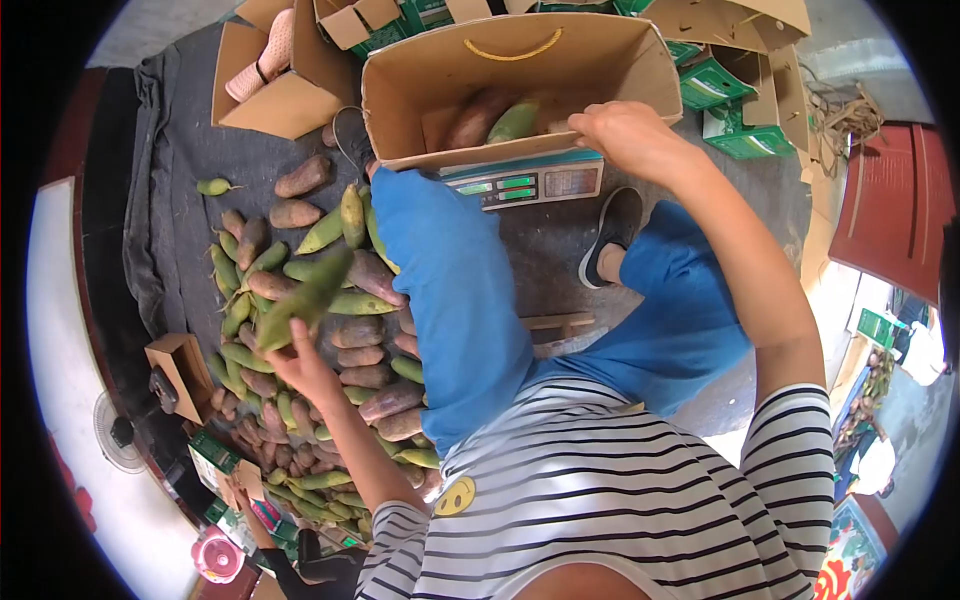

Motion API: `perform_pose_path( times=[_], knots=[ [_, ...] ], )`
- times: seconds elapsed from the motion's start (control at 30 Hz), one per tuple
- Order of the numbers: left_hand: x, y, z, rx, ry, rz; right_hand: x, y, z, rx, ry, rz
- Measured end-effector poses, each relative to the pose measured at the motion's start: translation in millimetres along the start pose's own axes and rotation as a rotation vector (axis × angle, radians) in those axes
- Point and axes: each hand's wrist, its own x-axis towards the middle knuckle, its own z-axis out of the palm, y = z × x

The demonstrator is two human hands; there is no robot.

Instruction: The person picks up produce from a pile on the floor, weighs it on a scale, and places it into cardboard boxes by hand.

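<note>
My left hand [298, 365] is closed around a long green radish [312, 300], which is slightly blurred and tilted above a pile of others on the floor. My right hand [628, 135] is at the front right rim of an open cardboard box [400, 130], its fingers curled over the edge. Inside the box lie a green radish [515, 122] and a brownish-purple one [480, 118]. The box rests on a digital scale [545, 185] with lit green displays, between my legs.
Many green and brown radishes [365, 355] cover the dark floor sheet on the left. Another cardboard box [270, 100] holding a pink item stands at the upper left. Green-printed boxes [720, 85] stand at the upper right. Another person's arm [255, 520] shows at lower left.
</note>
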Motion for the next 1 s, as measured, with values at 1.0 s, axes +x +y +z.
perform_pose_path(
  times=[1.0],
  knots=[
    [-121.5,-237.9,-39.2,0.743,-0.601,-0.545,7.7,-2.3,0.5,-0.047,-0.097,-0.002]
  ],
)
